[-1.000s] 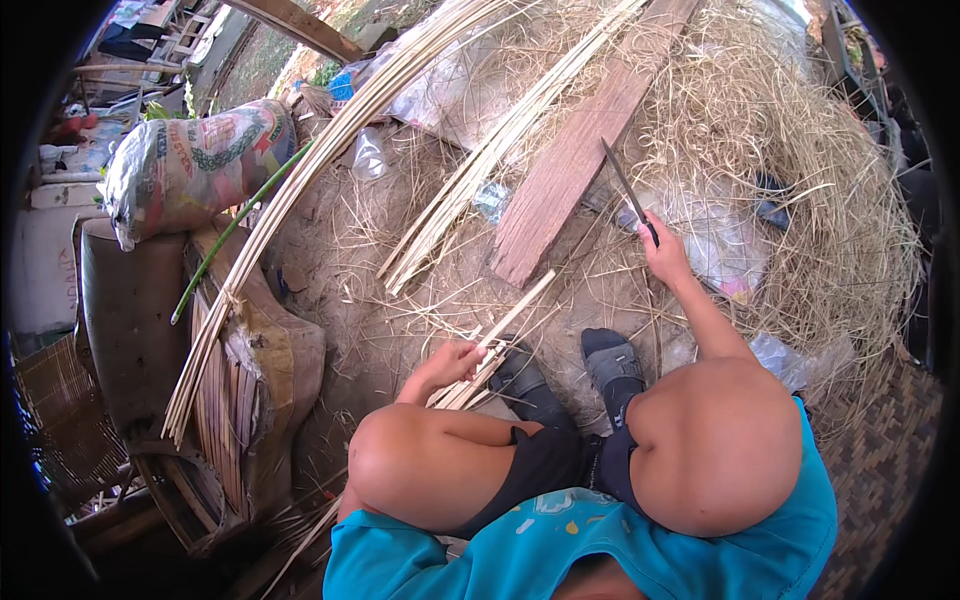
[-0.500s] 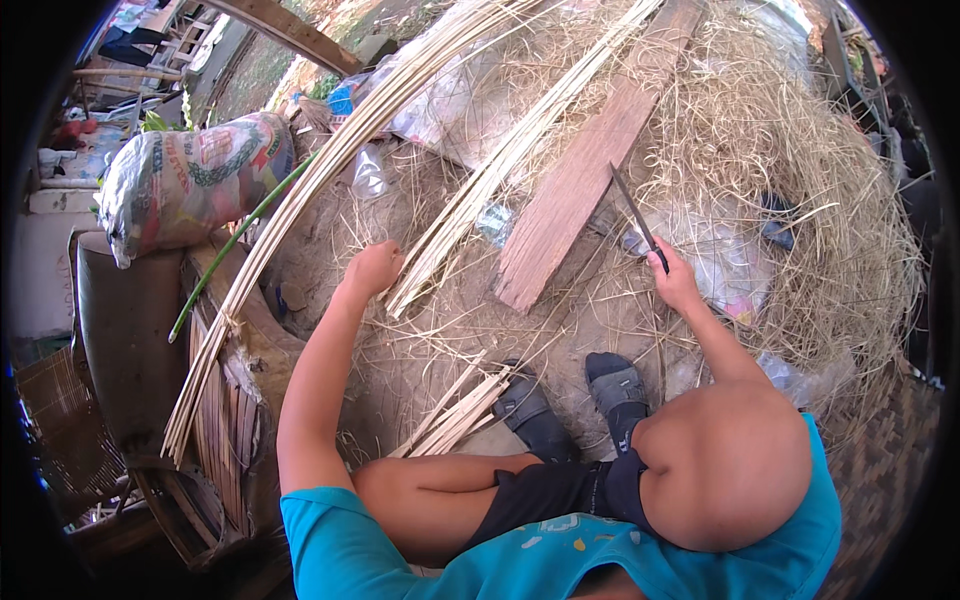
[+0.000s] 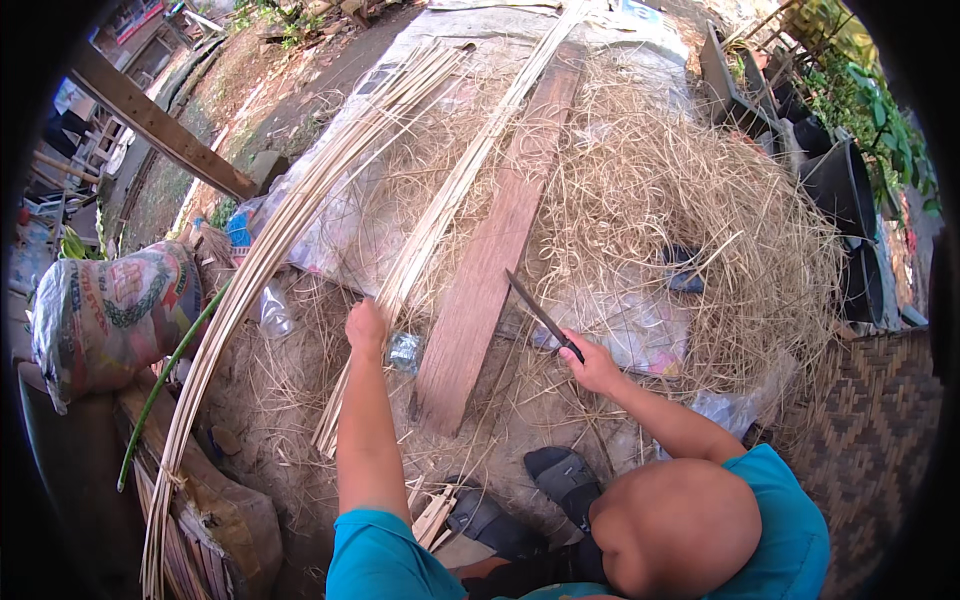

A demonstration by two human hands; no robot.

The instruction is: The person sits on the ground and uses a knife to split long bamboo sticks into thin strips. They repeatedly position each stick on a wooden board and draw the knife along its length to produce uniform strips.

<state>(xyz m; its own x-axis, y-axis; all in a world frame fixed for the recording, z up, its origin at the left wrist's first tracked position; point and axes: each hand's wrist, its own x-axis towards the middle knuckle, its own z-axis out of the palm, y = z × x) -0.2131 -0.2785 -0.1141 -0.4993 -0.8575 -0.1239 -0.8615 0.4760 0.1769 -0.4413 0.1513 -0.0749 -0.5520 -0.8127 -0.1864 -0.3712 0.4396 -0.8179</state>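
Observation:
My left hand (image 3: pixel 366 326) reaches forward, its fingers closed around the near end of a bundle of long pale bamboo strips (image 3: pixel 450 200) lying on the ground. Just right of that bundle lies a reddish wooden plank (image 3: pixel 490 270). My right hand (image 3: pixel 592 368) grips the handle of a dark long-bladed knife (image 3: pixel 535 310), the blade pointing up and to the left over the plank's edge. My feet in dark shoes (image 3: pixel 560 475) rest below, with several short cut strips (image 3: pixel 432 515) beside them.
A large heap of straw-like shavings (image 3: pixel 700 200) covers the right. A second long bundle of strips (image 3: pixel 270 250) runs along the left, past a printed sack (image 3: pixel 110 310) and a green stalk (image 3: pixel 170 370). Black pots (image 3: pixel 840 180) and a woven mat (image 3: pixel 880 420) lie right.
My left hand left the short strips by my knee and stretched forward to the long bundle, closing on it. The right hand kept the knife in roughly the same place.

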